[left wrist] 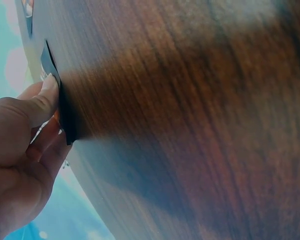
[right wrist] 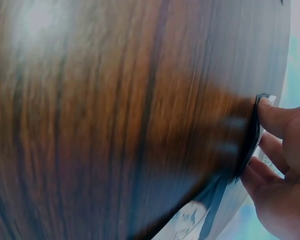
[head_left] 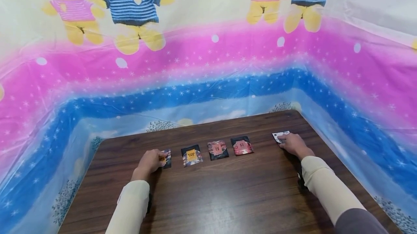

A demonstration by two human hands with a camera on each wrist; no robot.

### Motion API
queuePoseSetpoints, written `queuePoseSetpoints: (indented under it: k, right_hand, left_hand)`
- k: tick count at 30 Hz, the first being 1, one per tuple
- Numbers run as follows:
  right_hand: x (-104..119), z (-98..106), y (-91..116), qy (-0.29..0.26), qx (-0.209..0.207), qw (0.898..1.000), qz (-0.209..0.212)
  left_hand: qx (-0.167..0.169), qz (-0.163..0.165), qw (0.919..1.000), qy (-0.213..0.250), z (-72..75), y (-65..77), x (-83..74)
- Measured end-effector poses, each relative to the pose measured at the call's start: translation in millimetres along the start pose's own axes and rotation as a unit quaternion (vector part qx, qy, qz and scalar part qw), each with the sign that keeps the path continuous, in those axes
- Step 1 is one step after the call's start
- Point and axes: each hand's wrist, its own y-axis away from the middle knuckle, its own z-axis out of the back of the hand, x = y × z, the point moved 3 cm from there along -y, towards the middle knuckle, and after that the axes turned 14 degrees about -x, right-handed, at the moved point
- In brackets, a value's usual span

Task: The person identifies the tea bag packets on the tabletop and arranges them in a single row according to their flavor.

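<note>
On the brown table (head_left: 208,187), my left hand (head_left: 150,161) pinches a small flat packet (head_left: 168,158) with a dark edge and orange print at the left end of a row. In the left wrist view the thumb lies on that packet's black side (left wrist: 65,112), with fingers behind it. My right hand (head_left: 292,144) grips a packet with a whitish printed face (head_left: 278,136) at the right end. Its dark side (right wrist: 253,137) shows under the thumb in the right wrist view. Both hands partly cover their packets.
Between the hands lie a packet with a yellow label (head_left: 191,155), one with a pink label (head_left: 217,149) and a red-and-black one (head_left: 242,145). Behind the table's far edge hangs a printed cloth (head_left: 202,60) with bears, which also runs along both sides.
</note>
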Motion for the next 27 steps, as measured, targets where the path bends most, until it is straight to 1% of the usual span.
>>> queuePoseSetpoints:
  k: [13,19,24,27]
  right_hand:
    - [16,-11,-4,-0.012,-0.006,1.000,-0.013]
    - [21,-14,-6,-0.015,-0.010,1.000,-0.004]
    - [27,-17,-7,-0.016,-0.008,1.000,0.004]
    - [31,-18,-8,-0.018,-0.007,1.000,0.008]
  left_hand:
    - [0.002,0.005,1.0000,-0.008,3.2,0.0,-3.8]
    - [0.002,0.011,0.9999,-0.005,3.0,0.7,-4.3]
    - [0.002,0.008,0.9999,-0.009,3.7,1.0,-5.8]
    - [0.003,0.013,0.9999,-0.003,4.4,1.4,-5.6]
